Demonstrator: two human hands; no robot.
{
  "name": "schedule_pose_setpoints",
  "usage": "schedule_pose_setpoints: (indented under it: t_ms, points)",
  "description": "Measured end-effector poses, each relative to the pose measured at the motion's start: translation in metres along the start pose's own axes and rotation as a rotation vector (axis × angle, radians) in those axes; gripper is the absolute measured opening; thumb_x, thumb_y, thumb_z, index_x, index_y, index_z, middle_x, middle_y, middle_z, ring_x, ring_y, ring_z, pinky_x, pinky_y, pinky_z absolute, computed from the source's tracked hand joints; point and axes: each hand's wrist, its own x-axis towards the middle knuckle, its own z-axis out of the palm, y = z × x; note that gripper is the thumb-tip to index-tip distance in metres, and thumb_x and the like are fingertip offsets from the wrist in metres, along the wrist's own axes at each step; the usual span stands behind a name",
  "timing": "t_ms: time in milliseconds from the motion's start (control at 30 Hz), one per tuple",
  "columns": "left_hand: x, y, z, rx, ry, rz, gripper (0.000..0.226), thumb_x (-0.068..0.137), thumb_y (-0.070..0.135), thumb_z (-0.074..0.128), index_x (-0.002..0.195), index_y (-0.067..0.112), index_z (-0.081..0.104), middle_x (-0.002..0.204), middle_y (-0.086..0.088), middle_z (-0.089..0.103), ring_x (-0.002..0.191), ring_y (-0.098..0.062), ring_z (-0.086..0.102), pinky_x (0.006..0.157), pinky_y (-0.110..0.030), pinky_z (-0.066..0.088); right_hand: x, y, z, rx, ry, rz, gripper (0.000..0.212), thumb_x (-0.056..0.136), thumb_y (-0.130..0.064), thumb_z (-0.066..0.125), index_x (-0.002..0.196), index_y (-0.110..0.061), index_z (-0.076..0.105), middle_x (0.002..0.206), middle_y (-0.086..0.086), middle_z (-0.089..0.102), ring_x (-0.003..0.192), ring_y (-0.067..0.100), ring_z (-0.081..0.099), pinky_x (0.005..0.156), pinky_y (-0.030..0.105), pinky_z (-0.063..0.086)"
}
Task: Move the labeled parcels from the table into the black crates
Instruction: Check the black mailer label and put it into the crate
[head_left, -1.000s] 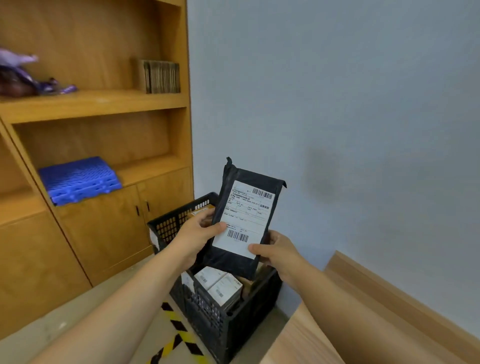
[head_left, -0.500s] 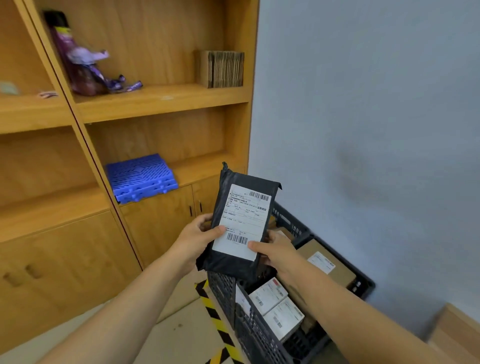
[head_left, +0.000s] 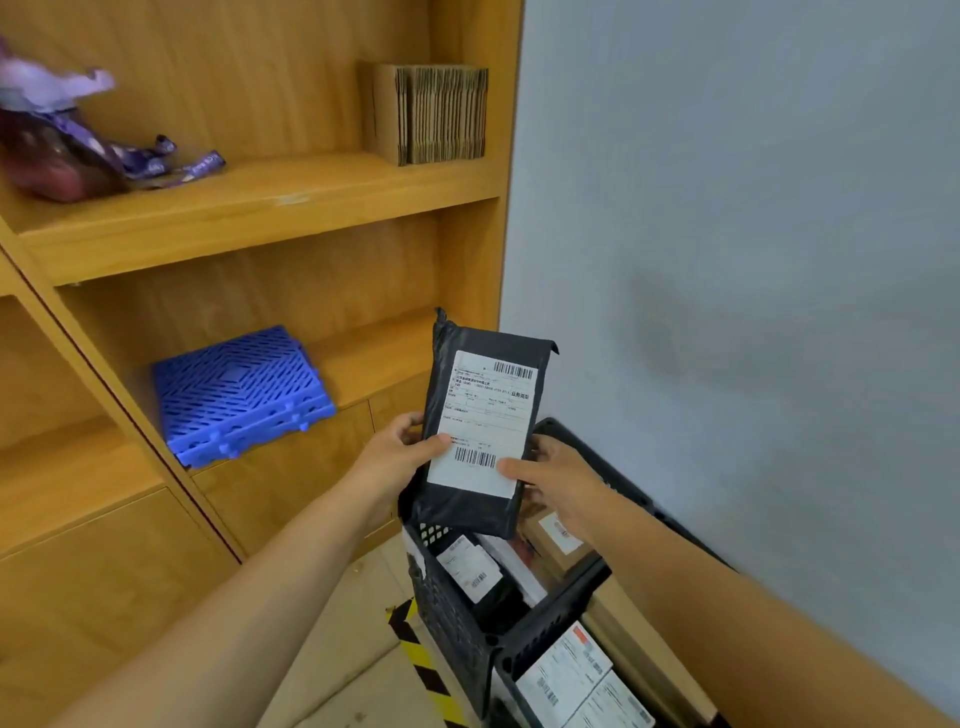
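Both hands hold the black parcel (head_left: 480, 431) upright just above the near black crate (head_left: 457, 613): the left hand (head_left: 395, 460) pinches its left edge with the thumb on the white label, and the right hand (head_left: 558, 480) pinches the lower right edge in a narrow grip. The soft, creased mailer looks light and floppy, so taking it by both side edges seems right. Behind the parcel, much of that crate's contents is hidden, and the label print is too small to read.
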Motion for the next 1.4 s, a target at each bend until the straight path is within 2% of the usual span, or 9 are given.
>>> schedule_pose_setpoints:
  t_ms: [67, 233, 400, 533, 700, 867, 1100, 1233, 1400]
  points:
    - [0.029, -0.001, -0.001, 0.019, -0.044, -0.024, 0.041, 0.085, 0.020, 0.068, 0.123, 0.019, 0.053, 0.113, -0.003, 0.063, 0.091, -0.017, 0.063, 0.062, -0.024, 0.048, 0.023, -0.001, -0.003, -0.015, 0.046, 0.006, 0.035, 0.077, -0.004, 0.075, 0.107, -0.014, 0.060, 0.104, -0.001, 0.070, 0.092, 0.015, 0.069, 0.084, 0.032, 0.057]
    - [0.110, -0.005, -0.001, 0.083, -0.214, -0.071, 0.035, 0.087, 0.012, 0.065, 0.120, 0.015, 0.055, 0.114, -0.006, 0.063, 0.093, -0.015, 0.061, 0.068, -0.023, 0.048, 0.078, 0.002, -0.010, -0.032, 0.161, 0.063, 0.039, 0.078, -0.006, 0.075, 0.112, -0.013, 0.059, 0.111, 0.002, 0.070, 0.097, 0.019, 0.068, 0.089, 0.041, 0.055]
    - [0.203, -0.013, -0.009, 0.137, -0.367, -0.112, 0.035, 0.091, 0.009, 0.059, 0.124, 0.019, 0.051, 0.104, 0.005, 0.058, 0.090, -0.006, 0.055, 0.072, -0.019, 0.046, 0.136, 0.003, -0.006, 0.004, 0.324, 0.120, 0.047, 0.080, -0.004, 0.072, 0.121, -0.012, 0.051, 0.095, -0.005, 0.065, 0.086, 0.014, 0.066, 0.063, 0.026, 0.056]
    - [0.269, -0.026, -0.019, 0.225, -0.491, -0.178, 0.036, 0.092, 0.013, 0.058, 0.127, 0.022, 0.051, 0.111, 0.004, 0.058, 0.097, -0.007, 0.056, 0.089, -0.025, 0.045, 0.179, 0.019, 0.002, 0.100, 0.493, 0.201, 0.057, 0.077, -0.002, 0.074, 0.128, -0.009, 0.048, 0.105, 0.001, 0.064, 0.099, 0.020, 0.063, 0.083, 0.033, 0.054]
    - [0.326, -0.052, -0.015, 0.336, -0.609, -0.220, 0.037, 0.095, 0.012, 0.053, 0.131, 0.020, 0.048, 0.117, 0.006, 0.052, 0.105, -0.010, 0.051, 0.084, -0.020, 0.044, 0.206, 0.051, 0.012, 0.284, 0.667, 0.314, 0.042, 0.079, 0.003, 0.070, 0.114, -0.012, 0.052, 0.099, 0.004, 0.067, 0.082, 0.015, 0.066, 0.056, 0.024, 0.055]
    - [0.354, -0.096, 0.001, 0.410, -0.671, -0.319, 0.036, 0.094, 0.008, 0.052, 0.128, 0.018, 0.051, 0.123, -0.003, 0.057, 0.106, -0.014, 0.055, 0.090, -0.026, 0.046, 0.210, 0.095, 0.009, 0.320, 0.821, 0.415, 0.055, 0.078, 0.000, 0.073, 0.125, -0.013, 0.046, 0.099, 0.001, 0.064, 0.084, 0.017, 0.063, 0.061, 0.027, 0.051]
    - [0.363, -0.182, 0.015, 0.635, -0.778, -0.426, 0.041, 0.094, 0.007, 0.050, 0.134, 0.013, 0.046, 0.128, -0.004, 0.053, 0.114, -0.014, 0.050, 0.087, -0.021, 0.038, 0.237, 0.179, 0.006, 0.389, 0.810, 0.584, 0.072, 0.074, 0.000, 0.077, 0.136, -0.008, 0.040, 0.114, 0.010, 0.062, 0.095, 0.026, 0.063, 0.076, 0.039, 0.056]
    - [0.372, -0.233, 0.016, 0.787, -0.856, -0.465, 0.045, 0.091, 0.007, 0.054, 0.133, 0.017, 0.043, 0.120, 0.006, 0.056, 0.104, -0.008, 0.052, 0.088, -0.021, 0.044, 0.268, 0.234, 0.016, 0.416, 0.775, 0.660, 0.068, 0.073, 0.003, 0.076, 0.132, -0.005, 0.042, 0.105, 0.006, 0.061, 0.090, 0.023, 0.063, 0.072, 0.035, 0.055]
    - [0.387, -0.286, 0.021, 0.978, -0.851, -0.423, 0.080, 0.091, 0.015, 0.056, 0.151, 0.023, 0.003, 0.147, 0.003, 0.037, 0.129, -0.014, 0.044, 0.101, -0.023, 0.040, 0.304, 0.296, 0.029, 0.379, 0.748, 0.701, 0.077, 0.071, 0.001, 0.079, 0.136, -0.003, 0.039, 0.116, 0.008, 0.057, 0.102, 0.024, 0.058, 0.089, 0.038, 0.052]
